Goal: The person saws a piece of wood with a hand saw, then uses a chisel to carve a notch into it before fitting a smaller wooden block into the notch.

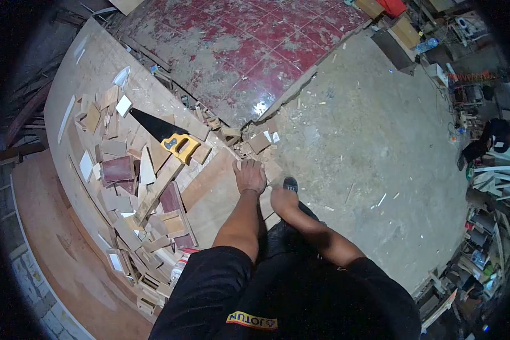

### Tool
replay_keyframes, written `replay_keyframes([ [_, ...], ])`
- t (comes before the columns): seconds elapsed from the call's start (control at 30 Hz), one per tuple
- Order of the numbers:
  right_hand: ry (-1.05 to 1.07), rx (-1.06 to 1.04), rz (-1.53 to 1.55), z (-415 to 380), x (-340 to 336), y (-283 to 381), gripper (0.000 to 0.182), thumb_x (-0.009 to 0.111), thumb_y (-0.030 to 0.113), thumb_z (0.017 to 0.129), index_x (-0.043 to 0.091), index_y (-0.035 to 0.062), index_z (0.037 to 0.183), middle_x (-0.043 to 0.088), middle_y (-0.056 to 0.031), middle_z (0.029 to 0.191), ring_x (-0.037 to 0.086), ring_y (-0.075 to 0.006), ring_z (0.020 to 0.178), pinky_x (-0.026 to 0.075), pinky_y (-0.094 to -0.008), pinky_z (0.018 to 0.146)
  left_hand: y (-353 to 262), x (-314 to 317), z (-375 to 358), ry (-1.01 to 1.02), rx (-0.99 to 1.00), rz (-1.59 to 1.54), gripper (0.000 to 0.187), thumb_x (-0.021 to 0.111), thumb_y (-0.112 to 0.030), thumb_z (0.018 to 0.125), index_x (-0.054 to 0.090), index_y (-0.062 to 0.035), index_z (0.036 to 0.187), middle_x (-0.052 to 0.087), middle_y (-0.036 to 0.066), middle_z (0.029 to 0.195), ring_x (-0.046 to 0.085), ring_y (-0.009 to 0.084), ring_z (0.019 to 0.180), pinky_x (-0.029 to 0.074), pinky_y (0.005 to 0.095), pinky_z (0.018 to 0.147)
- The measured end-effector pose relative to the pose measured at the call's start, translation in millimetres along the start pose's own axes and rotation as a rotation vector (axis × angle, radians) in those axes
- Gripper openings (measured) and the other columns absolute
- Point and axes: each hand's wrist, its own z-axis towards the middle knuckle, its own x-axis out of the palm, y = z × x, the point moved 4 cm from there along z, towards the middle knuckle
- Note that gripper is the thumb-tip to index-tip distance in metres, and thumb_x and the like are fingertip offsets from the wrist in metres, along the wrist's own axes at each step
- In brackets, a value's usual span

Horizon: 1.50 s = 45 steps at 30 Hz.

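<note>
My left hand [249,176] rests at the edge of a pale wooden board [212,197], its fingers bent over the board's far edge. Close beside it, to the right, is my right hand [283,199]. It is closed like a fist and smeared by motion; what it holds, if anything, is hidden. A handsaw with a black blade [153,124] and a yellow handle [179,146] lies on the bench to the left, apart from both hands. Small wood offcuts [259,141] lie just beyond my left hand.
Many wood offcuts [118,169] are heaped on the workbench [76,68] at left. Red floor tiles [255,48] lie beyond it, and a concrete floor [368,141] with scattered scraps at right. Another person [493,136] is at the far right, near stacked clutter.
</note>
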Motion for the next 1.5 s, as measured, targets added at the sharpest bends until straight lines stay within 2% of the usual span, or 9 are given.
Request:
replay_keyframes([
  [0.1,-0.140,-0.028,0.077,18,12,-1,0.027,0.044,0.015,0.086,0.063,0.0006,0.098,0.068,-0.0228,0.087,0.069,-0.0382,0.080,0.055,-0.0481,0.068,2,0,-1,0.011,-0.002,0.001,0.027,0.047,-0.030,0.092,0.065,-0.0117,0.100,0.061,0.006,0.104,0.049,0.0223,0.113,0.015,0.0518,0.109],
  [0.2,-0.085,-0.039,-0.004,-11,1,-7,0.026,0.045,0.014,0.086,0.064,0.0008,0.099,0.069,-0.0214,0.088,0.070,-0.0349,0.080,0.055,-0.0465,0.068,0,1,2,-0.004,0.006,-0.024,0.028,0.046,-0.031,0.092,0.065,-0.0119,0.100,0.061,0.006,0.105,0.049,0.0221,0.113,0.015,0.0513,0.109],
  [0.3,0.154,0.162,-0.007,-46,-24,0,0.033,0.039,0.020,0.092,0.065,0.0048,0.103,0.068,-0.0228,0.099,0.067,-0.0370,0.093,0.053,-0.0463,0.081,1,-1,-1,0.003,-0.010,0.041,0.028,0.045,-0.030,0.092,0.064,-0.0122,0.101,0.061,0.005,0.105,0.049,0.0218,0.113,0.015,0.0506,0.110],
  [0.6,-0.112,0.018,0.020,13,4,0,0.025,0.047,0.013,0.086,0.066,0.0004,0.096,0.070,-0.0202,0.092,0.070,-0.0326,0.084,0.055,-0.0424,0.068,-3,-2,-1,0.009,0.016,0.017,0.028,0.044,-0.029,0.093,0.065,-0.0114,0.099,0.061,0.006,0.103,0.050,0.0226,0.111,0.017,0.0508,0.109],
  [0.77,0.126,0.094,-0.053,-45,-27,0,0.027,0.045,0.018,0.090,0.067,0.0033,0.095,0.069,-0.0195,0.096,0.068,-0.0333,0.091,0.055,-0.0412,0.074,-1,-4,-1,-0.013,0.020,0.008,0.029,0.043,-0.029,0.093,0.065,-0.0111,0.098,0.061,0.006,0.102,0.050,0.0230,0.110,0.018,0.0517,0.108],
  [0.97,-0.094,0.008,0.002,18,3,2,0.028,0.045,0.018,0.088,0.066,0.0015,0.098,0.069,-0.0199,0.092,0.069,-0.0358,0.084,0.056,-0.0429,0.070,-1,-3,-1,0.029,-0.010,-0.006,0.026,0.045,-0.027,0.091,0.064,-0.0108,0.099,0.060,0.008,0.107,0.048,0.0236,0.115,0.017,0.0517,0.108],
  [1.3,0.176,0.124,-0.057,-50,-37,-1,0.030,0.048,0.015,0.088,0.063,0.0000,0.109,0.067,-0.0205,0.105,0.068,-0.0327,0.094,0.055,-0.0428,0.077,-1,-4,-1,0.017,0.002,-0.028,0.026,0.044,-0.027,0.092,0.064,-0.0108,0.100,0.060,0.007,0.108,0.049,0.0232,0.114,0.017,0.0508,0.108],
  [1.4,0.117,0.023,-0.045,3,-1,1,0.029,0.046,0.017,0.090,0.065,0.0023,0.106,0.065,-0.0211,0.109,0.066,-0.0325,0.099,0.054,-0.0428,0.079,-2,-1,0,0.049,-0.007,-0.015,0.026,0.045,-0.027,0.092,0.064,-0.0108,0.101,0.060,0.008,0.109,0.048,0.0233,0.114,0.016,0.0509,0.109],
  [1.5,-0.035,0.121,0.086,17,2,3,0.027,0.047,0.017,0.088,0.069,0.0046,0.099,0.067,-0.0200,0.105,0.067,-0.0336,0.096,0.055,-0.0426,0.078,0,-5,-1,0.009,-0.009,0.010,0.027,0.044,-0.027,0.092,0.064,-0.0105,0.102,0.060,0.009,0.109,0.048,0.0236,0.115,0.016,0.0510,0.109],
])
